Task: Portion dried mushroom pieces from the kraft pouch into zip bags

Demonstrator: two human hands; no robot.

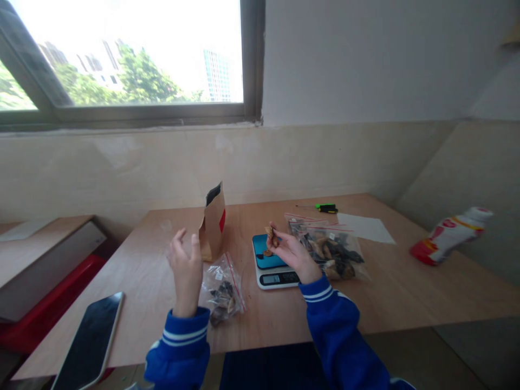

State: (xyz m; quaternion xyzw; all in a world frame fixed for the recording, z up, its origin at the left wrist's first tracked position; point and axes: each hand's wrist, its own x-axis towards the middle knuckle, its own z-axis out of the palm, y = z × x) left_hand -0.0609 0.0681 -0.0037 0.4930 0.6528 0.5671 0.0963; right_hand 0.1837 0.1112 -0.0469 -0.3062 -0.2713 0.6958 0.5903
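Above the digital scale (280, 280): 1 dried mushroom piece (270, 232), pinched in our right hand (293, 253). Beside the paper bag (213, 230): our left hand (187, 273), open. Handling, we judge: light, stiff, brittle; we should grip its thickest part gently.

Smooth wood table (260, 325); glossy blue scale plate (263, 262); matt paper bag (211, 230).
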